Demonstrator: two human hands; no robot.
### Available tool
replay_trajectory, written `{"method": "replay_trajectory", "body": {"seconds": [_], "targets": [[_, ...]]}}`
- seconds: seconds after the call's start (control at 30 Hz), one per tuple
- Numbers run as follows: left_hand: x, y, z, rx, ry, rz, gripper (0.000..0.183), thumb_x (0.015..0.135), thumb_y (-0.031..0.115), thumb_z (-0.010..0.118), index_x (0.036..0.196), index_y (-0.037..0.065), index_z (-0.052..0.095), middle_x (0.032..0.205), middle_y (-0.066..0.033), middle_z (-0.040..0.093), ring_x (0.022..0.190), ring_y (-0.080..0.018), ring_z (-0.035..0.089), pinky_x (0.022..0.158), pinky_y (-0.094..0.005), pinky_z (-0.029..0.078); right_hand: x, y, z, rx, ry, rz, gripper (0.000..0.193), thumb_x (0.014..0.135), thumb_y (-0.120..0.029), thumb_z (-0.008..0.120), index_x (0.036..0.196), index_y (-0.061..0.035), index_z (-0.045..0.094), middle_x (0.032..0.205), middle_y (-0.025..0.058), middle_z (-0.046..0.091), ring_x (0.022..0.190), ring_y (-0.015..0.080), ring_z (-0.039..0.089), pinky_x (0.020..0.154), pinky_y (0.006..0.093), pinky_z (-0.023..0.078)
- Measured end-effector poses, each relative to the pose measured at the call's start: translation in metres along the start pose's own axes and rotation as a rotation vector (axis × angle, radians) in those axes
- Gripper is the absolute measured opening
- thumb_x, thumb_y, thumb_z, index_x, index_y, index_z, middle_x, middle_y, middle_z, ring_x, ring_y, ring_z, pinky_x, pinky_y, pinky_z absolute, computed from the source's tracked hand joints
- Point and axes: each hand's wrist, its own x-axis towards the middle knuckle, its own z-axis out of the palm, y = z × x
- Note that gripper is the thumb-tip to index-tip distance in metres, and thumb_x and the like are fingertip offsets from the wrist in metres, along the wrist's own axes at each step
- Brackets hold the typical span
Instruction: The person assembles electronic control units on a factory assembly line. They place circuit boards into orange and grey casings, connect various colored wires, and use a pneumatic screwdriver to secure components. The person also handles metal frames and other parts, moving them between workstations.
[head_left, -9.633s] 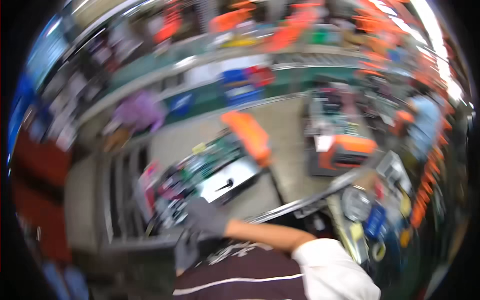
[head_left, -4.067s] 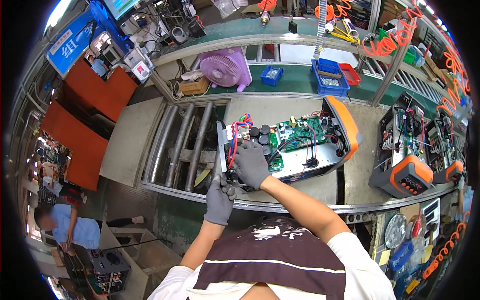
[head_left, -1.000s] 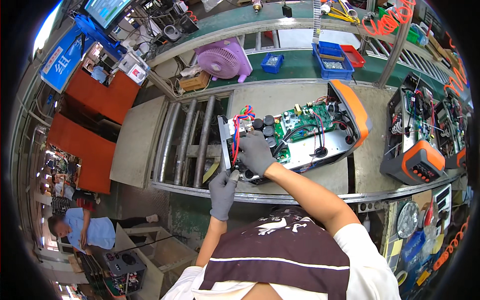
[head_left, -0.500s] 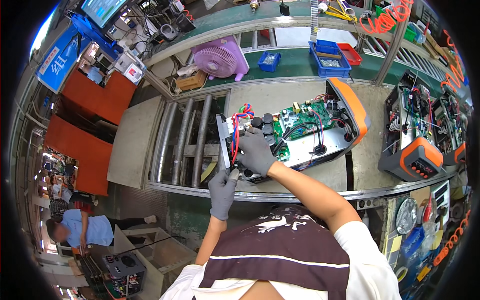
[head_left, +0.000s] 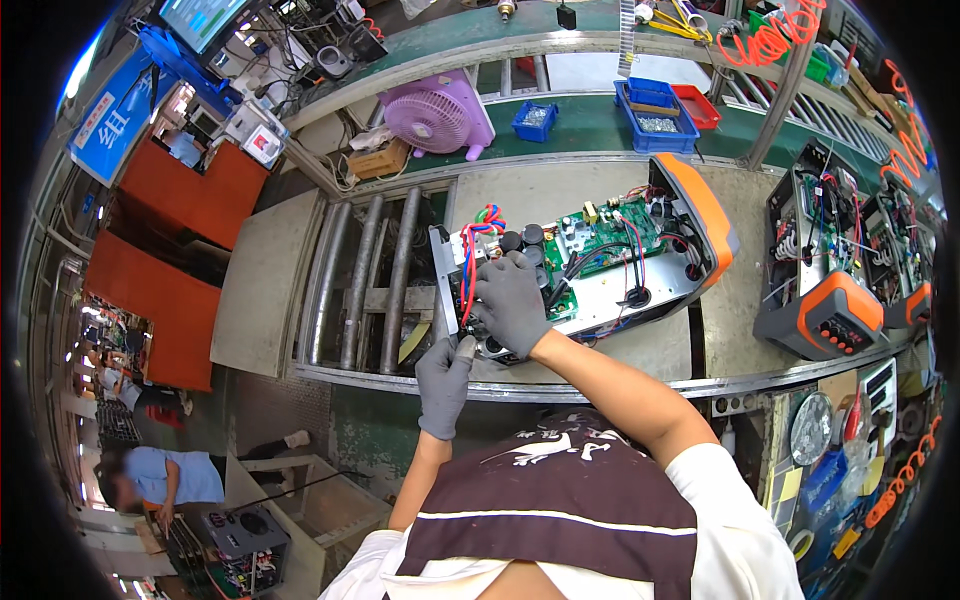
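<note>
An opened orange-cased machine [head_left: 640, 250] lies on its side on the bench, showing a green circuit board, black capacitors and red, blue and green wires [head_left: 478, 232]. My right hand [head_left: 508, 300], in a grey glove, rests palm-down on the near left corner of the chassis, over the wires. My left hand [head_left: 443, 382], also gloved, is just below that corner, with thumb and fingers pinched together at the chassis edge. Whatever it pinches is too small to make out.
Steel conveyor rollers [head_left: 385, 280] lie left of the machine. Two more orange machines [head_left: 825, 260] stand at the right. Behind are a purple fan [head_left: 436, 112], blue parts bins [head_left: 655, 110] and a red bin [head_left: 697, 104]. A person in blue [head_left: 155, 480] works at lower left.
Both hands have stayed at the chassis's near left corner over the last second. The left hand has edged up closer to the metal edge.
</note>
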Motion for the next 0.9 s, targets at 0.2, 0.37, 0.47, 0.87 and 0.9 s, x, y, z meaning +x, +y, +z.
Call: {"method": "replay_trajectory", "body": {"seconds": [0.2,0.37,0.47,0.87,0.9], "targets": [[-0.002,0.006,-0.002,0.005,-0.007,-0.024,0.031,0.088,0.019,0.062,0.069,-0.001,0.05,0.058,0.0,0.038,0.056,-0.0065,0.032,0.049,-0.0262,0.028,0.003,-0.007,0.004,-0.163,-0.097,-0.007,0.015,0.075,-0.024,0.062,0.082,-0.0118,0.068,0.091,0.0052,0.06,0.097,0.0233,0.054,0.099,0.0457,0.03],[0.001,0.001,-0.005,0.04,-0.008,-0.02,0.026,0.088,0.022,0.061,0.084,-0.003,0.06,0.061,0.0032,0.04,0.058,-0.0058,0.034,0.05,-0.025,0.028,0.007,-0.013,0.004,-0.164,-0.2,0.04,0.019,0.077,-0.022,0.057,0.085,-0.0069,0.066,0.094,0.0103,0.06,0.101,0.0264,0.053,0.098,0.0487,0.03],[-0.004,0.01,-0.002,-0.022,0.024,-0.12,0.031,0.087,0.026,0.062,0.098,-0.003,0.065,0.067,0.0046,0.046,0.059,-0.0059,0.038,0.051,-0.024,0.031,0.007,-0.009,0.007,-0.102,-0.181,0.129,0.022,0.075,-0.02,0.055,0.086,-0.0049,0.066,0.097,0.0135,0.06,0.103,0.0296,0.053,0.094,0.0494,0.033],[0.005,-0.007,-0.003,0.127,-0.047,0.061,0.033,0.092,0.018,0.051,0.108,-0.01,0.058,0.095,-0.0151,0.065,0.086,-0.0182,0.055,0.08,-0.0307,0.044,0.005,-0.003,0.025,-0.064,-0.049,0.068,0.013,0.07,-0.022,0.06,0.073,-0.0106,0.066,0.09,0.0079,0.06,0.099,0.0256,0.052,0.092,0.04,0.034],[0.004,-0.004,-0.003,0.164,-0.058,0.038,0.034,0.092,0.018,0.05,0.108,-0.01,0.058,0.095,-0.0161,0.064,0.086,-0.0188,0.055,0.08,-0.0309,0.044,0.006,-0.004,0.023,-0.057,-0.079,0.119,0.014,0.072,-0.021,0.058,0.072,-0.0104,0.066,0.092,0.0089,0.06,0.101,0.0263,0.052,0.093,0.0403,0.034]]}}
